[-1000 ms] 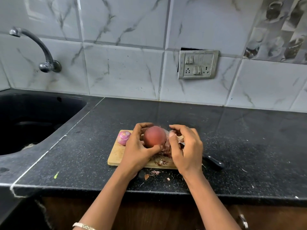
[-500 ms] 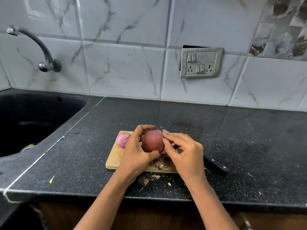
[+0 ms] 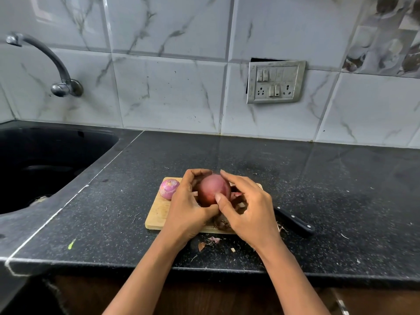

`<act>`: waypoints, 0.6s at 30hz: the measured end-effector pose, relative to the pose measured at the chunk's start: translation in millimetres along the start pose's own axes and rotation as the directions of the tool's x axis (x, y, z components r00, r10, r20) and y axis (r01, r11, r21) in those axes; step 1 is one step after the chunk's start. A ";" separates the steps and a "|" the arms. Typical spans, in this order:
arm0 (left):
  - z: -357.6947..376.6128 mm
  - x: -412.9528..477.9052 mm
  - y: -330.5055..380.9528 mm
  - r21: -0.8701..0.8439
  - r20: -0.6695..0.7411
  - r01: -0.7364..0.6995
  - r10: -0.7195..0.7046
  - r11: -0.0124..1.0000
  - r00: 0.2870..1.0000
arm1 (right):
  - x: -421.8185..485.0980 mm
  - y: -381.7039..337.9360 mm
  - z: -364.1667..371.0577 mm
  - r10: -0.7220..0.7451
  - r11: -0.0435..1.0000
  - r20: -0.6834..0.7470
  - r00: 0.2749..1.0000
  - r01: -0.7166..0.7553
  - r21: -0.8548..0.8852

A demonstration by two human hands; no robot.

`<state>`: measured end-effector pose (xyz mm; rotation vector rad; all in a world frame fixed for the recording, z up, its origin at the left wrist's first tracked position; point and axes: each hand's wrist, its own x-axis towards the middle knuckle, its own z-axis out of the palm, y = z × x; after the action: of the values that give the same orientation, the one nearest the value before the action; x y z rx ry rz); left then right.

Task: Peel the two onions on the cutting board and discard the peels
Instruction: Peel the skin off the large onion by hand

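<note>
Over the middle of the cutting board [image 3: 158, 214], you hold the large onion [image 3: 212, 189] between both hands; your palms hide whether it touches the wood. Your left hand [image 3: 188, 208] makes the holding grip, with fingers curled round the onion's far left side and the thumb tucked beneath. Your right hand [image 3: 250, 212] comes in from the right. Its forefinger arches over the crown and its thumb [image 3: 219, 198] presses the near face, so this grip is closed lightly on the onion. No loose flap of skin shows between the digits. The onion is nearly round, and its root-to-tip axis cannot be read. The coming pull probably runs rightward and down, away from the left palm. The small onion [image 3: 168, 189] sits apart at the board's far left corner. Peels [image 3: 222, 223] lie under your right hand, with scraps on the worktop [image 3: 318, 178], so discarding looks not yet done. The knife [image 3: 295, 221] lies just right of the board.
</note>
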<state>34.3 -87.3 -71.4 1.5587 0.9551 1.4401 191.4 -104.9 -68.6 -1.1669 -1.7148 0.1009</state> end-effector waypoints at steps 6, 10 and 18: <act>1.3 -0.1 -1.5 0.042 0.010 -0.050 0.050 0.998 0.999 | 1.2 5.9 -1.8 0.075 0.992 0.058 0.996 -0.080 0.098; 0.2 1.6 -5.5 0.067 0.028 -0.050 0.048 0.997 0.998 | 1.8 10.3 -2.7 0.046 0.987 0.076 0.996 -0.057 0.149; 1.2 1.9 -5.9 0.227 -0.008 -0.101 0.106 0.969 0.994 | 3.5 12.0 0.8 0.091 0.996 0.044 0.995 -0.091 0.012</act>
<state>35.6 -83.3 -76.1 1.7862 1.0953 1.4611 198.5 -95.6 -73.3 -1.2406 -1.6965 0.1950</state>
